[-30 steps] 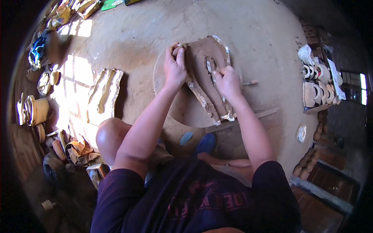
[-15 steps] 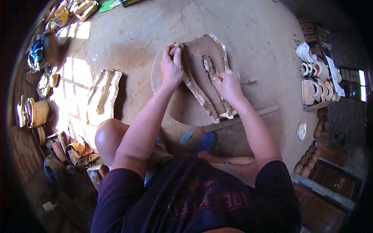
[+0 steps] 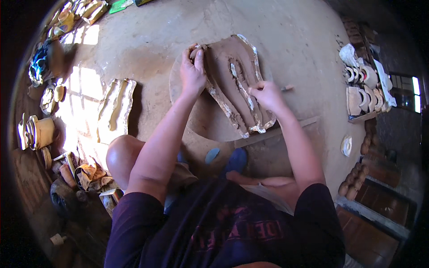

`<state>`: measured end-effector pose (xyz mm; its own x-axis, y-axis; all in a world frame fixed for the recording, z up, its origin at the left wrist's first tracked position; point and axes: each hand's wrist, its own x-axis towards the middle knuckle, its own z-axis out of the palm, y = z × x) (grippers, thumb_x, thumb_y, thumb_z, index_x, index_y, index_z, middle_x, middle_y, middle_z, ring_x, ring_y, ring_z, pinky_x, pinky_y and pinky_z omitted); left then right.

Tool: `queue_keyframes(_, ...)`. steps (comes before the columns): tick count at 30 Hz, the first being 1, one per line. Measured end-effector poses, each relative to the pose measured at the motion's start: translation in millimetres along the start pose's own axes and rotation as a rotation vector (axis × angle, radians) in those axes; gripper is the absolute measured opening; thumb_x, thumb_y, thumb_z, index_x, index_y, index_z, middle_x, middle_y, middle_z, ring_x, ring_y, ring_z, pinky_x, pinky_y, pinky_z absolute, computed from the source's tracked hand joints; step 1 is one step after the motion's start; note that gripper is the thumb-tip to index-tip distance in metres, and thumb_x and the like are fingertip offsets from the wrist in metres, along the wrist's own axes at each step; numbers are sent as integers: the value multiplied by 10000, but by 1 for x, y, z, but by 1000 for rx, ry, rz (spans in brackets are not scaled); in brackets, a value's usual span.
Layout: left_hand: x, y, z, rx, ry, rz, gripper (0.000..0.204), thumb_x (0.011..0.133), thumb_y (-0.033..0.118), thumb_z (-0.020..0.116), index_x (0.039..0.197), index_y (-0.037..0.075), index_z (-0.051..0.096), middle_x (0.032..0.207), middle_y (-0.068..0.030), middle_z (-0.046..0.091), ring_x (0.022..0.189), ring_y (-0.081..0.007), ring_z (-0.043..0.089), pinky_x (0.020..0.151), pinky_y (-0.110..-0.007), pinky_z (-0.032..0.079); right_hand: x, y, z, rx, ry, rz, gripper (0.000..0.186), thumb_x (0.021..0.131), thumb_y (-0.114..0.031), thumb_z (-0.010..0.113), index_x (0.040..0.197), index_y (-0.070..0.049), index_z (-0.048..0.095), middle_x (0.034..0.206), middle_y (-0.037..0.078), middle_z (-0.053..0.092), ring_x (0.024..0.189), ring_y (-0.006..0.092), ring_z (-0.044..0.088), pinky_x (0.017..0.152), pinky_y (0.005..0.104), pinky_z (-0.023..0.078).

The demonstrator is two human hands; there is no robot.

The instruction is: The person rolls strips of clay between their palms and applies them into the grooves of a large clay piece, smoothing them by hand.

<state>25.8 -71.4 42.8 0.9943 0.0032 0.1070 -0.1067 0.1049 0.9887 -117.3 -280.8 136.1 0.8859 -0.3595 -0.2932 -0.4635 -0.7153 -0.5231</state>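
A clay-lined plaster mould (image 3: pixel 216 56) with a pale rim lies tilted on a round board (image 3: pixel 203 127) in front of me. Brown clay fills its two channels, and a whitish ridge runs between them. At the mould's upper left edge my left hand (image 3: pixel 193 76) is closed around a brown lump of clay (image 3: pixel 194 53). My right hand (image 3: pixel 268 96) is pinched at the right side of the central ridge, over the right channel. Whatever sits between its fingertips is too small to make out.
A second pale mould half (image 3: pixel 116 109) lies on the floor to the left. Right of my right hand is a small tool (image 3: pixel 287 88). A blue oval piece (image 3: pixel 212 155) lies near my foot. Pale moulds (image 3: pixel 364 100) line the right side; buckets and pots (image 3: pixel 42 130) crowd the left.
My right hand has drawn slightly away from the central ridge, uncovering more of its whitish strip. The whole scene sits a little further left and up; my left hand keeps its grip.
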Motion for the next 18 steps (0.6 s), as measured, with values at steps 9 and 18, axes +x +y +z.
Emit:
queue_keyframes(9, 4, 10, 3, 95, 30, 32, 356, 1080, 277, 618, 1331, 25, 617, 1181, -190, 750, 1120, -287, 716, 971, -392, 535, -22, 3, -4, 22, 28, 35, 301, 897, -267, 772, 990, 19, 791, 868, 225, 756, 808, 392, 744, 778, 470, 572)
queue_keyframes(18, 2, 30, 8, 221, 62, -9, 359, 1078, 307, 607, 1283, 14, 649, 1130, -212, 764, 1064, -332, 739, 931, -406, 545, -56, 21, 3, -113, 152, -125, 283, 907, -253, 784, 994, 16, 796, 986, 206, 736, 882, 305, 750, 820, 387, 578)
